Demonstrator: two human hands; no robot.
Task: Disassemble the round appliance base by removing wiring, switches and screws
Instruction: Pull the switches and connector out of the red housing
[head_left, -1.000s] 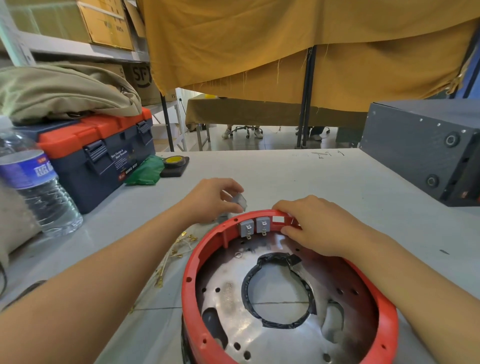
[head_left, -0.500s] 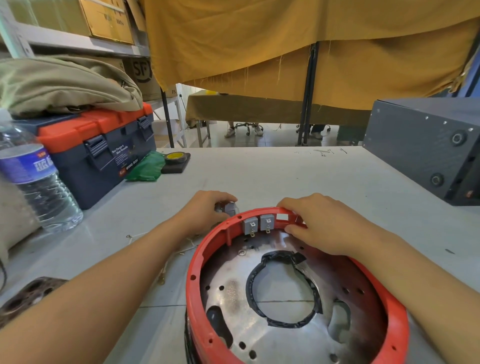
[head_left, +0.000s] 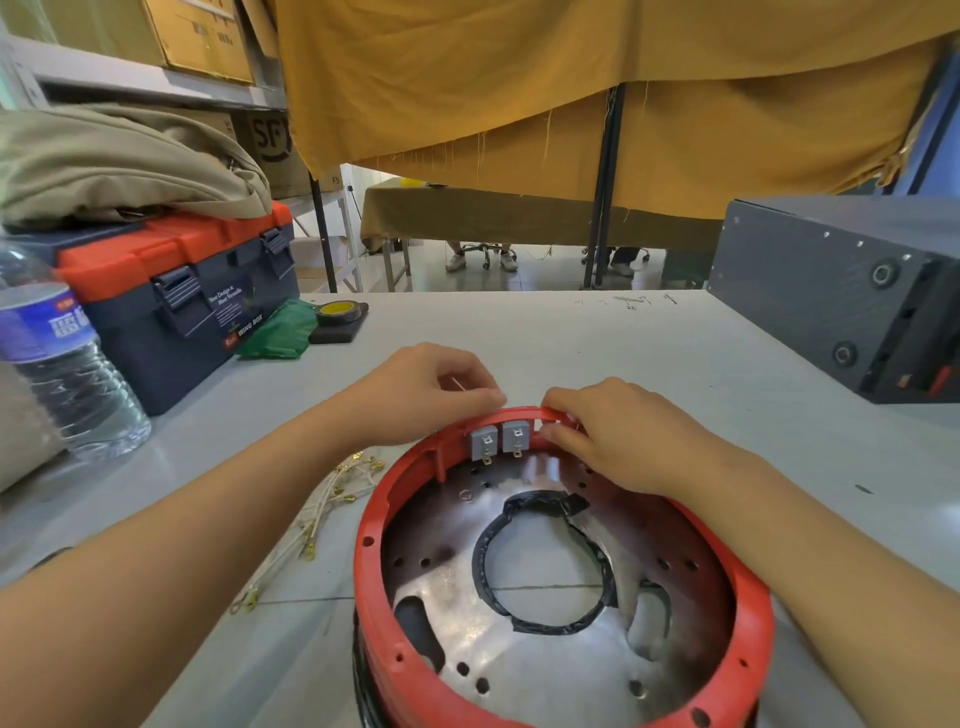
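Head view: we are reaching both arms forward over the table (head_left: 519, 332). Our left hand (head_left: 426, 392) is curling its fingers at the far outer rim of the red base (head_left: 748, 597); what they are clamping, we cannot tell. Our right hand (head_left: 618, 434) is pinching that rim beside two grey switches (head_left: 498, 439). Loose wires (head_left: 322, 509) are lying left of the base, bare tabletop beyond.

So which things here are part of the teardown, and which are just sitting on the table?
Part of the job:
- red base
- two grey switches on its far rim
- loose wires on the table beside it
- left hand and right hand, both at the far rim

Just lying about:
- toolbox
- water bottle
- green cloth
- tape roll
- dark box
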